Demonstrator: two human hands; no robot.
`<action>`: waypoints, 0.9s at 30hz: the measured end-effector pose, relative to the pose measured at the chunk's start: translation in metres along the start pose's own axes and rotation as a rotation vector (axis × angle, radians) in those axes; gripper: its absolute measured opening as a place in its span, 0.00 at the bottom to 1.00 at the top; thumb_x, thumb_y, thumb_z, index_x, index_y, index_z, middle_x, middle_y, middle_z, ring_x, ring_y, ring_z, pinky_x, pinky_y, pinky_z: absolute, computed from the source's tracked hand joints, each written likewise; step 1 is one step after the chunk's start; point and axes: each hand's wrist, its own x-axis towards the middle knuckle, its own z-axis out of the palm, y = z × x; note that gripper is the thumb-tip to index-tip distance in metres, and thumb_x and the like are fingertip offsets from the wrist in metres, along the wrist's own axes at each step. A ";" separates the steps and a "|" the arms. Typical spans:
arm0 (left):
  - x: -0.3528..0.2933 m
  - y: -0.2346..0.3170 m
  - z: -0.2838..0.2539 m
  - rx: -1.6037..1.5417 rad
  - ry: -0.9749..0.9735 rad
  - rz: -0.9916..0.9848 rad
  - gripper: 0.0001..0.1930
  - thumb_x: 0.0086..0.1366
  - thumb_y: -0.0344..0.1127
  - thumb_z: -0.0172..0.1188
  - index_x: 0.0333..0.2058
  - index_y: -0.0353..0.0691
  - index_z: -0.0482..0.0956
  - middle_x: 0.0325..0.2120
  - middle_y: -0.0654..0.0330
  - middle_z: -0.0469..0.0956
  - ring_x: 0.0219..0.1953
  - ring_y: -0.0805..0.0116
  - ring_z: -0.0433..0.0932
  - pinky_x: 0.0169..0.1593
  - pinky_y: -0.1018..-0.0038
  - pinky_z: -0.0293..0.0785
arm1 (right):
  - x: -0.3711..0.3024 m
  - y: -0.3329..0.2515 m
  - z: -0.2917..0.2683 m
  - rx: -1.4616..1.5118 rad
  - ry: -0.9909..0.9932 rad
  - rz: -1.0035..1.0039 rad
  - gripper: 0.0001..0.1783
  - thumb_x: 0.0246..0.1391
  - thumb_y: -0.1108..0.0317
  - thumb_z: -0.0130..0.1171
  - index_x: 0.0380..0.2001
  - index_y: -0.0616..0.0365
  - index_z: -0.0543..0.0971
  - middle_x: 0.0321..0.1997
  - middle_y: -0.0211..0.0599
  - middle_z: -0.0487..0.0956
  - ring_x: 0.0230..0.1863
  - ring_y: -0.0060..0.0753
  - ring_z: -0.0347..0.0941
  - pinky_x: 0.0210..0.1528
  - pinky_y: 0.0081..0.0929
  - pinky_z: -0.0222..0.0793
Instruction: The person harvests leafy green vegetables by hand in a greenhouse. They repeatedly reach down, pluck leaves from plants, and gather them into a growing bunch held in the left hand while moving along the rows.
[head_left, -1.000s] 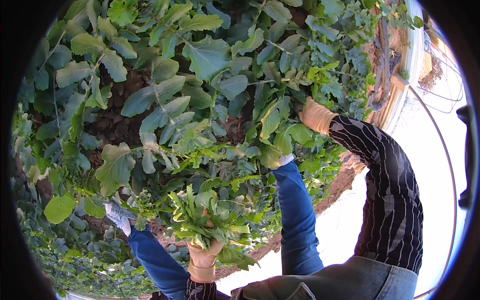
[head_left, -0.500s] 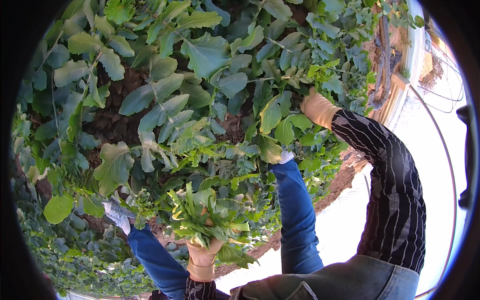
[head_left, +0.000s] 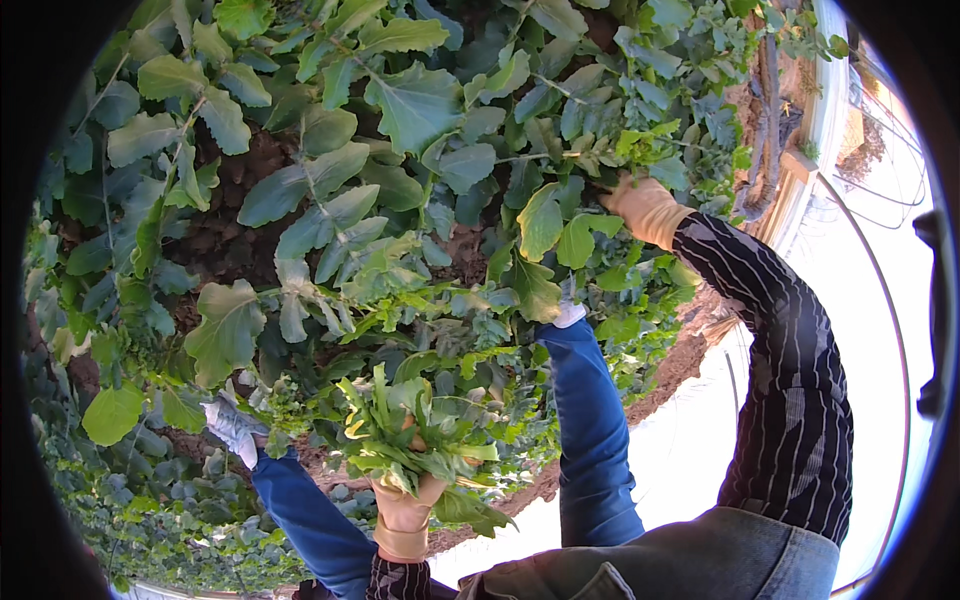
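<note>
My left hand (head_left: pixel 404 508), in a tan glove, is closed round the base of a bunch of cut green leaves (head_left: pixel 415 440). It holds the bunch low, between my legs. Farther off to the right, my right hand (head_left: pixel 645 208), also in a tan glove, reaches into the leafy plants (head_left: pixel 410 110). Its fingers look curled in among the stems, and foliage partly hides their tips; what they grip cannot be made out. A yellowish-green leaf (head_left: pixel 541 222) hangs just left of that hand.
Dense broad-leaved plants surround my legs in blue trousers (head_left: pixel 590 430) and my light shoes (head_left: pixel 234 430). Brown soil (head_left: pixel 235 240) shows between leaves. Along the right run white sheeting (head_left: pixel 680 450), a pale ledge (head_left: pixel 825 120) and a thin hose (head_left: pixel 880 260).
My right hand has drawn back slightly to the right, and leaves beside it have shifted. My left hand and its bunch stay in place.
</note>
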 end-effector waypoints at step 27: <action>-0.003 -0.003 -0.017 -0.138 0.030 0.006 0.23 0.67 0.43 0.49 0.58 0.44 0.68 0.59 0.59 0.69 0.60 0.56 0.66 0.63 0.55 0.60 | -0.031 0.002 0.005 0.078 0.369 -0.085 0.23 0.46 0.67 0.58 0.49 0.54 0.76 0.55 0.36 0.77 0.59 0.40 0.70 0.58 0.35 0.67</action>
